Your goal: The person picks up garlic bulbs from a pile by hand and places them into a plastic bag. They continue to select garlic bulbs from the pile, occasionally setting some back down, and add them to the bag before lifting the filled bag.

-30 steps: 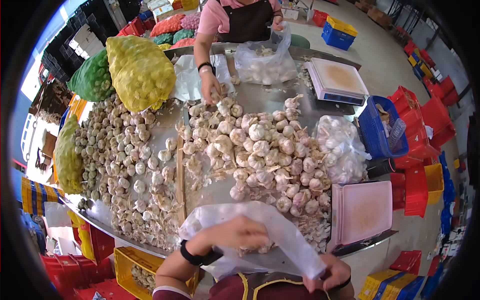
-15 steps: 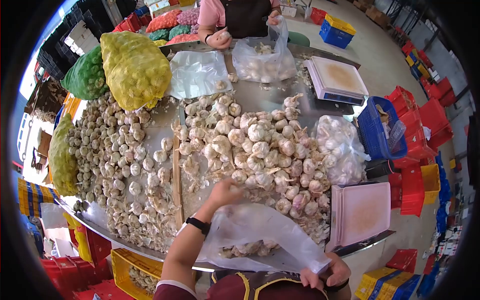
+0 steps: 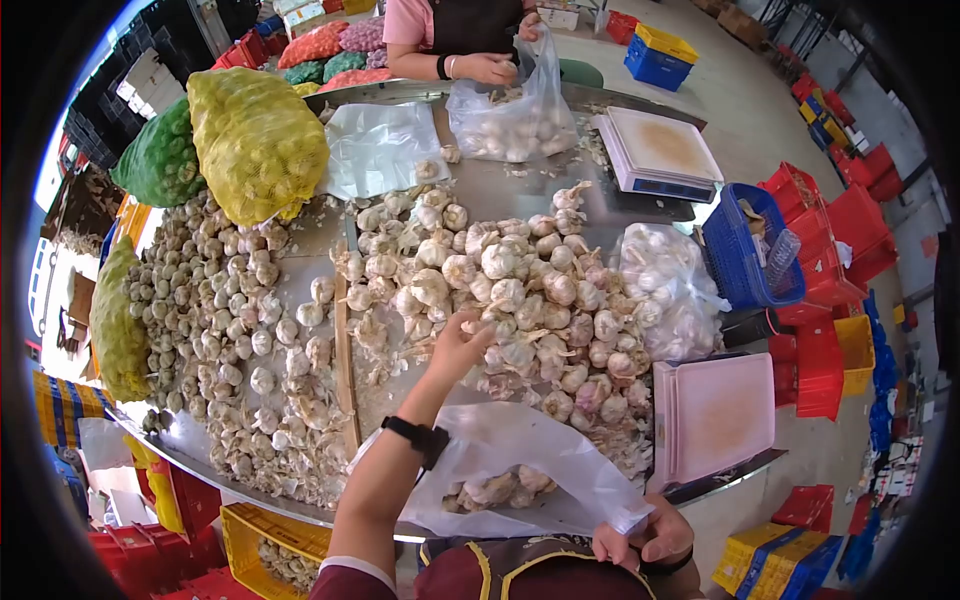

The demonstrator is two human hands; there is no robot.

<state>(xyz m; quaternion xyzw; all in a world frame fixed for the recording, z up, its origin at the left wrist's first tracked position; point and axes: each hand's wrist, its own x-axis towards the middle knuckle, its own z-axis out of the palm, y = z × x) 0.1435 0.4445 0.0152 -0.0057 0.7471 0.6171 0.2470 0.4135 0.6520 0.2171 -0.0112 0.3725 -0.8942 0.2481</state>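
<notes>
My left hand (image 3: 461, 345) is at the near edge of the large heap of garlic bulbs (image 3: 535, 290), its fingers closed round a bulb at the pile. At the lower right, my right hand (image 3: 650, 538) pinches the rim of a translucent plastic bag (image 3: 540, 445). The bag lies open at the table's near edge, with several garlic bulbs (image 3: 497, 488) inside.
A wooden strip (image 3: 345, 370) divides the heap from smaller bulbs (image 3: 240, 340) at left. Net sacks (image 3: 258, 145) stand behind. Scales (image 3: 715, 415), a filled bag (image 3: 668, 285) and a blue basket (image 3: 752, 245) line the right. Across the table, a person (image 3: 480, 45) fills a bag.
My left hand has moved up and right, from above the bag to the garlic heap. My right hand still holds the bag's rim. The person opposite has lowered a hand into their bag.
</notes>
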